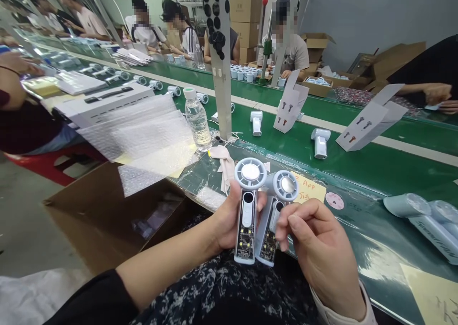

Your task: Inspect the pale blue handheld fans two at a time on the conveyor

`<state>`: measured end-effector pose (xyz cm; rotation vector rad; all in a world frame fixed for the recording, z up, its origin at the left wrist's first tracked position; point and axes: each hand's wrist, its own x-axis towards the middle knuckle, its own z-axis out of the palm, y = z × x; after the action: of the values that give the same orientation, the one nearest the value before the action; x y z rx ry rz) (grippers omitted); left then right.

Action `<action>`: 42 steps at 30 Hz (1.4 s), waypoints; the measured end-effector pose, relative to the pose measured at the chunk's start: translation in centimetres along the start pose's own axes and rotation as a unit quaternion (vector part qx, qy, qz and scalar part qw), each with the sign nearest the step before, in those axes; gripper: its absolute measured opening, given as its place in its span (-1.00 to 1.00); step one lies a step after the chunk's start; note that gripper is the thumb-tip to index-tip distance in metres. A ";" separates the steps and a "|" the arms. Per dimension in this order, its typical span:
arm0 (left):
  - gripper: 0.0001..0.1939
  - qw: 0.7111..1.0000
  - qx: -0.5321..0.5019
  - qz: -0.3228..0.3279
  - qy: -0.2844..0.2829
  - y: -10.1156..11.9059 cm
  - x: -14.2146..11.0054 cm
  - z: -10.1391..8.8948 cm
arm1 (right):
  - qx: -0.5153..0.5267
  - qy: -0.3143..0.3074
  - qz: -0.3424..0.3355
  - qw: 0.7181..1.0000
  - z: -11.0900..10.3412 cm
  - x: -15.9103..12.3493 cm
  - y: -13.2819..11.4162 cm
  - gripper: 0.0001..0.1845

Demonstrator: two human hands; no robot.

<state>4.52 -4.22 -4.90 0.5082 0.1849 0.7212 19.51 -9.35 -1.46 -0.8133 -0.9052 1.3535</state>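
Observation:
My left hand (229,220) is wrapped round two light-blue handheld fans, held side by side above my lap. The left handheld fan (246,220) shows a round ribbed head with a shiny metal disc, and a handle with a clear front over a circuit board. Leaning against it at a slant, the right handheld fan (269,229) has the same build. My right hand (311,234) is beside the right fan's handle, thumb and fingers pinched together. Whatever lies between those fingertips, if anything, is too small or hidden to make out.
More fans (321,142) stand along the green conveyor belt (265,117) beside white boxes (370,120). A water bottle (197,120) stands by a metal post (222,77), near bubble-wrap sheets (143,134). Fans lie at right (422,220). An open carton (107,210) sits below left. Co-workers sit across and at left.

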 end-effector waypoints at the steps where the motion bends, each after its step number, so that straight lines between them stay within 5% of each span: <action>1: -0.28 1.000 0.000 0.001 0.012 0.0 0.0 0.0 | 0.000 0.010 -0.002 1.000 -0.2 0.0 -0.1 -0.82; 15: -0.31 0.994 0.061 0.049 0.079 2.3 0.2 0.1 | -0.178 0.106 -0.005 0.978 -3.3 -0.5 0.1 -0.80; 21: -0.30 0.987 0.106 0.066 0.102 3.1 0.4 0.2 | -0.359 -0.040 0.079 0.929 -7.1 1.4 -1.2 -0.79; 23: -0.31 0.983 0.124 0.082 0.107 3.1 0.4 0.0 | -0.405 0.062 0.033 0.911 -9.3 3.1 -2.1 -0.82; 26: -0.45 0.977 0.158 0.096 0.108 2.9 0.1 -0.1 | -0.421 0.230 -0.039 0.876 -10.5 4.5 -2.3 -0.54; 28: -0.57 0.971 0.203 0.095 0.089 2.6 -0.2 0.1 | -0.399 0.211 -0.031 0.892 -9.1 4.3 -1.1 -0.33; 31: -0.70 0.942 0.322 0.081 0.055 2.8 -0.6 0.6 | -0.223 -0.007 0.045 0.974 -5.2 2.8 1.6 -0.22; 33: -0.59 0.924 0.374 0.071 0.039 3.4 -0.7 0.7 | -0.117 -0.067 0.058 0.989 -3.4 2.0 2.8 -0.31; 36: -0.33 0.923 0.368 0.100 0.051 4.5 -0.5 0.0 | -0.074 -0.050 0.067 0.994 -3.3 1.4 3.0 -0.43; 39: -0.64 0.935 0.309 0.135 0.107 4.7 -0.1 -0.9 | -0.029 -0.032 0.074 0.996 -4.3 1.4 2.6 -0.33; 42: -0.66 0.963 0.213 0.117 0.113 4.0 0.3 -1.0 | 0.024 0.034 0.065 0.997 -4.0 1.7 2.7 -0.48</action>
<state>2.03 -1.12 -3.72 0.8692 0.5064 0.9777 21.95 -7.40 -5.51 -0.8893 -0.7739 1.4463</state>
